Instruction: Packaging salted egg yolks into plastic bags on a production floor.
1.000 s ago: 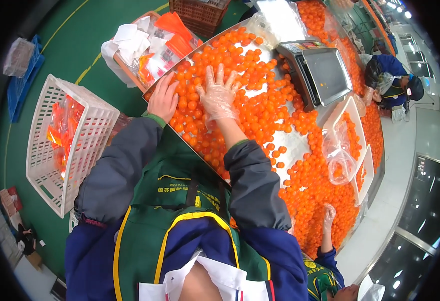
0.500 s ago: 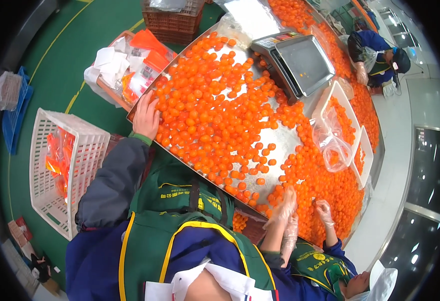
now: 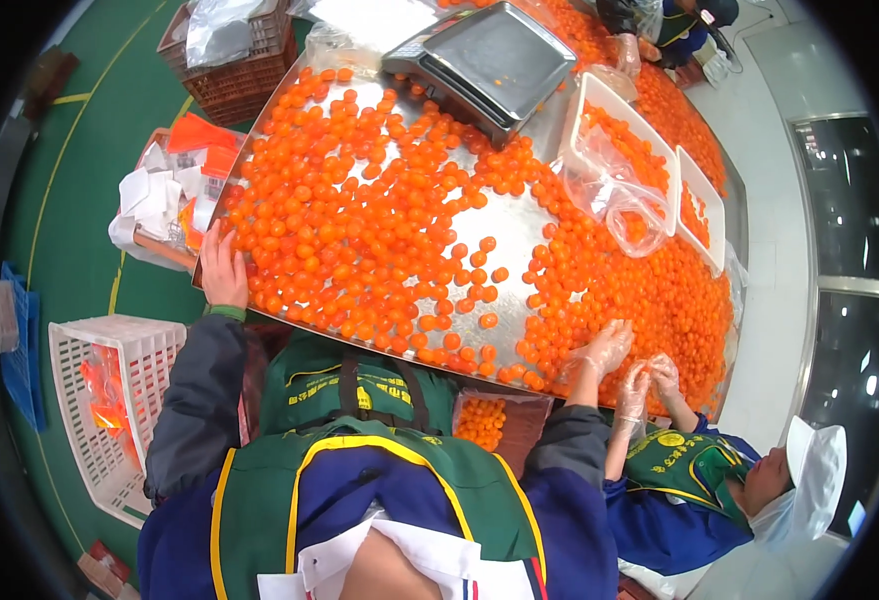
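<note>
Small round orange fruits (image 3: 359,210) cover much of a metal-topped table (image 3: 504,225). My bare left hand (image 3: 224,270) lies on the table's left rim, fingers stretched out beside the fruits and gripping none. At the near right, my right hand (image 3: 604,348), in a clear plastic glove, is among the fruits close to the front edge. Its fingers look extended; its palm side is hidden. Just right of it are a co-worker's two gloved hands (image 3: 649,382), held close together above the near edge.
A weighing scale (image 3: 499,65) stands at the back. White trays (image 3: 674,190) of fruit and plastic bags (image 3: 631,215) lie to the right. On the left are a crate of packaging (image 3: 159,245), a white basket (image 3: 159,370) and stacked brown crates (image 3: 229,95). Another person works at the far right.
The view has shifted and turned, so the table sits further left and higher. My right hand has moved away from the front edge, over the fruits. My left hand stays on the rim.
</note>
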Motion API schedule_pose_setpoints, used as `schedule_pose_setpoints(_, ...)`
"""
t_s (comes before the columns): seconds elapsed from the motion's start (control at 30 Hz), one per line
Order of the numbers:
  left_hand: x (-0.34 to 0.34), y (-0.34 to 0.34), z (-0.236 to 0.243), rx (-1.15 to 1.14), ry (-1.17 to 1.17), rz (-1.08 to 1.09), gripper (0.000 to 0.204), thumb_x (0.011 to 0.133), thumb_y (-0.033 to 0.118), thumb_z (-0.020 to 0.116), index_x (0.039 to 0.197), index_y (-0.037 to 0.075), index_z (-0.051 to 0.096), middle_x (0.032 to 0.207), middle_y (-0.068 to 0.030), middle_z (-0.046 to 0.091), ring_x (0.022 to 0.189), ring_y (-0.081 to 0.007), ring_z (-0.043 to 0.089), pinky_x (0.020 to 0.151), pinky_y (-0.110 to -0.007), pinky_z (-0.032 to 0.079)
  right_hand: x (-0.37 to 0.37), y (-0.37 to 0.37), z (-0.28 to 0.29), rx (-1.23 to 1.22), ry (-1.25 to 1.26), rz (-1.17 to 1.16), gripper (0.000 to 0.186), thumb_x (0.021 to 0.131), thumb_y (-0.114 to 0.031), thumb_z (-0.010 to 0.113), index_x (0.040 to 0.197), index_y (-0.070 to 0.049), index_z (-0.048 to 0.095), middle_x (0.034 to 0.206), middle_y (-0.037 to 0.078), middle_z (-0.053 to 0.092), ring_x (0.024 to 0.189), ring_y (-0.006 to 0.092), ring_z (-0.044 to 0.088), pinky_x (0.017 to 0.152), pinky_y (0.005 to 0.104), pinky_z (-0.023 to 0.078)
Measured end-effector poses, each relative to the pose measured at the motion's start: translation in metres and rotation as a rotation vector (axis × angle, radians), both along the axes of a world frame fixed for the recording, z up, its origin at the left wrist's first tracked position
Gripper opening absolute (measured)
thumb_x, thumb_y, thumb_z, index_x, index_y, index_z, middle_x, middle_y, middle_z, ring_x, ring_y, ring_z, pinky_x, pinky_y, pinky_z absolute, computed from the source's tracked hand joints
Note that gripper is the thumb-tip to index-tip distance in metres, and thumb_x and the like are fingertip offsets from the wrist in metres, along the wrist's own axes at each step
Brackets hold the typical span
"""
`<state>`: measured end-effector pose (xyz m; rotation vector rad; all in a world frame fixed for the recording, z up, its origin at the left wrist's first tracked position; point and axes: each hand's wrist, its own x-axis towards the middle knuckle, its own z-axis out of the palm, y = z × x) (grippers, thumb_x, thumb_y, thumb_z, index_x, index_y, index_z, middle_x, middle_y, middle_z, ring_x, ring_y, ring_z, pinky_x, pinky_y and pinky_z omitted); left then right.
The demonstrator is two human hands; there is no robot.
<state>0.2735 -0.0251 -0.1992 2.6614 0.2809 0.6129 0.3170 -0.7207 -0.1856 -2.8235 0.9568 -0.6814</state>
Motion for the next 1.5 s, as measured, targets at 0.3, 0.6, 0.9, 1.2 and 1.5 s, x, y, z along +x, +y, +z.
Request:
schedule_pose_setpoints(0.3,0.002,0.0,-0.002,0.011,-0.003,-0.007,0.036,0.093,0.008,0.053,0.128,0.001,0.055,0.149,-0.0149,0.04,0.137,-0.0363,0.038,0.113,-0.044,0.032,0.029,0.061,-0.027,0.402,-0.203,0.251,0.04,0.098,-0.028,0.057,0.128,-0.001,0.058,0.135,0.021,0.054,0.126,0.0348,0.051,0.11,0.0413,0.038)
schedule_pose_setpoints(0.6,-0.001,0.004,-0.009,0.058,0.027,0.038,0.034,0.092,0.008,0.054,0.126,0.004,0.057,0.149,-0.0145,0.04,0.138,-0.0364,0.037,0.114,-0.045,0.032,0.075,0.248,0.032,0.739,0.015,0.62,0.027,0.089,-0.014,0.065,0.113,-0.002,0.068,0.112,0.018,0.066,0.105,0.0307,0.063,0.094,0.0384,0.049)
schedule_pose_setpoints(0.9,0.006,-0.003,-0.006,0.051,0.03,0.03,0.034,0.091,0.008,0.055,0.125,0.003,0.057,0.149,-0.0139,0.04,0.138,-0.0369,0.037,0.113,-0.045,0.032,0.184,0.351,-0.029,0.716,0.2,1.01,0.009,0.085,-0.007,0.059,0.092,-0.006,0.064,0.09,0.017,0.065,0.087,0.0294,0.068,0.076,0.0422,0.053)
schedule_pose_setpoints(1.2,0.002,-0.001,-0.001,0.03,0.019,0.028,0.034,0.092,0.007,0.054,0.125,0.002,0.056,0.147,-0.0142,0.043,0.136,-0.0367,0.04,0.111,-0.045,0.034,0.127,0.315,0.056,2.184,0.066,0.501,0.023,0.097,-0.005,0.055,0.115,0.006,0.06,0.112,0.014,0.065,0.1,0.0261,0.065,0.088,0.0351,0.057)
schedule_pose_setpoints(1.5,0.006,0.008,-0.02,0.064,-0.004,-0.011,0.032,0.094,0.009,0.053,0.125,0.002,0.057,0.146,-0.0147,0.044,0.135,-0.0358,0.041,0.112,-0.045,0.033,0.072,0.26,0.047,2.183,-0.109,0.349,0.02,0.093,-0.007,0.063,0.111,0.002,0.06,0.112,0.01,0.063,0.105,0.0255,0.063,0.086,0.032,0.056)
